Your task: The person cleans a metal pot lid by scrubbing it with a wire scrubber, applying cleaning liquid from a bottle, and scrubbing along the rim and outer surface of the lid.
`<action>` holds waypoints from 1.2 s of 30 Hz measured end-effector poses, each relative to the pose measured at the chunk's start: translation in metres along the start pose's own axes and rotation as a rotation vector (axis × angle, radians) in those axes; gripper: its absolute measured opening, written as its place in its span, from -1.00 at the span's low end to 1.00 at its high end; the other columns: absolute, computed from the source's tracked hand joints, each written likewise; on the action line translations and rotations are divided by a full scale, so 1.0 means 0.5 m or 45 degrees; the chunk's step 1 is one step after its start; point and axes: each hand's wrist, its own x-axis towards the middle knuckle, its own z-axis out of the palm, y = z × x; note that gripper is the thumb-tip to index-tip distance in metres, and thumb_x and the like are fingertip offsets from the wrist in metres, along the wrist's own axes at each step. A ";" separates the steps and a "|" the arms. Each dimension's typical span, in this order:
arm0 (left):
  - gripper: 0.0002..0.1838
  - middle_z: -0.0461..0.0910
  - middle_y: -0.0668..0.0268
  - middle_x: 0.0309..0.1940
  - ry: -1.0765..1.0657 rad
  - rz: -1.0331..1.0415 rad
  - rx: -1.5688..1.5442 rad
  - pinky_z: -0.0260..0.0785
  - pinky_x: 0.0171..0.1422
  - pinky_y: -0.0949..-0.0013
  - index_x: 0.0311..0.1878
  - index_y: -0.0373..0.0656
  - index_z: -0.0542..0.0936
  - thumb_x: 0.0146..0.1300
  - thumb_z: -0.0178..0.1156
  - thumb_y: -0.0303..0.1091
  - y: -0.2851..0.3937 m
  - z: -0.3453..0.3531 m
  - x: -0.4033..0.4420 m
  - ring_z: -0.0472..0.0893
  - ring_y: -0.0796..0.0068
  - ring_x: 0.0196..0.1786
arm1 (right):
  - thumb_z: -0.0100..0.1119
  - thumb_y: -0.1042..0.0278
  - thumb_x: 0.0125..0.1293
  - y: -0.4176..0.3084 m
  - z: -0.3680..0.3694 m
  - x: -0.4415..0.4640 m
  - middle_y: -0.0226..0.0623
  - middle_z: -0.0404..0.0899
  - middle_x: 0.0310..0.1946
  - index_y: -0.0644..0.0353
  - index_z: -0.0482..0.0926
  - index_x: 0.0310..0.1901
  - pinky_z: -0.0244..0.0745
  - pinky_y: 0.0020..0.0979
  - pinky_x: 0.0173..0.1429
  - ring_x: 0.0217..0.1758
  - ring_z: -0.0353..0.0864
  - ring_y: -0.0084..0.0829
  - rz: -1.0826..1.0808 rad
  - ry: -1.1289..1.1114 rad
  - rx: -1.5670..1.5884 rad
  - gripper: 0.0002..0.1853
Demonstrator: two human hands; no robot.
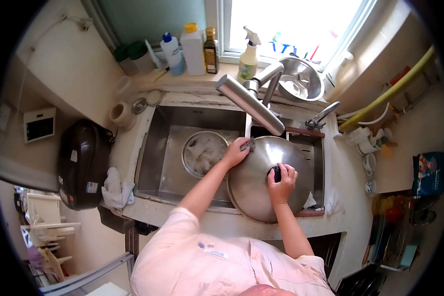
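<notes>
A large round metal lid [251, 190] lies over the right part of the double sink. My right hand [282, 183] is closed round the black knob [275, 173] at its middle. At the lid's upper left edge, my left hand [237, 152] is closed on a grey scrubber [249, 145] that touches the metal. In the left basin [170, 148] stands a round metal bowl [204, 153] holding a pale cloth and cloudy water. Above the lid hangs the thick metal faucet [251, 106].
Bottles [193, 52] and a spray bottle [248, 59] line the sill behind the sink. Another metal bowl [301, 79] sits behind the faucet. A small tap [323, 116] stands right of it. A white cloth [117, 190] lies on the counter's left, beside a dark appliance [83, 165].
</notes>
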 end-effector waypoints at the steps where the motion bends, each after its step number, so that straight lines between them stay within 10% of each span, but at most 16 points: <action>1: -0.63 0.54 0.11 0.01 0.040 0.059 -0.026 0.34 0.22 0.27 0.07 -0.22 0.55 0.19 0.16 -0.35 -0.007 -0.007 -0.037 0.53 0.14 0.09 | 0.31 0.30 -0.02 -0.001 -0.001 0.001 -0.26 0.48 -0.21 0.12 0.60 -0.19 0.45 -0.19 -0.01 -0.12 0.46 -0.16 -0.013 -0.004 -0.001 -0.70; 11: -0.70 0.60 0.08 -0.20 -0.168 0.135 0.230 0.42 0.05 0.13 -0.11 -0.15 0.65 0.11 0.20 -0.23 0.007 0.074 0.129 0.57 0.05 -0.05 | 0.31 0.38 -0.04 -0.011 -0.002 0.007 -0.27 0.47 -0.23 0.10 0.56 -0.24 0.44 -0.19 -0.01 -0.13 0.45 -0.16 0.021 -0.064 -0.060 -0.74; 23: -0.63 0.57 0.09 -0.16 -0.128 -0.105 0.155 0.40 0.09 0.23 -0.04 -0.22 0.62 0.08 0.32 -0.28 0.099 -0.109 -0.111 0.57 0.12 -0.07 | 0.32 0.35 -0.09 -0.003 -0.001 0.005 -0.29 0.47 -0.22 0.05 0.56 -0.24 0.46 -0.20 -0.01 -0.11 0.46 -0.16 0.014 -0.069 -0.117 -0.71; 29: -0.64 0.60 0.26 -0.08 0.617 -0.561 -0.674 0.42 0.04 0.44 0.09 -0.35 0.50 0.22 0.21 -0.52 -0.059 -0.198 -0.040 0.57 0.52 -0.08 | 0.32 0.39 -0.11 -0.002 0.003 0.003 -0.28 0.47 -0.22 0.05 0.57 -0.24 0.46 -0.19 -0.05 -0.14 0.45 -0.16 0.009 -0.066 -0.069 -0.69; 36: -0.59 0.63 0.12 -0.15 0.884 -0.058 -0.180 0.42 0.08 0.33 -0.04 -0.29 0.56 -0.02 0.36 -0.45 -0.121 -0.157 0.158 0.62 0.29 -0.07 | 0.32 0.42 -0.08 -0.007 0.004 0.002 -0.28 0.47 -0.25 0.07 0.58 -0.23 0.45 -0.20 -0.06 -0.16 0.45 -0.18 -0.017 -0.053 -0.039 -0.71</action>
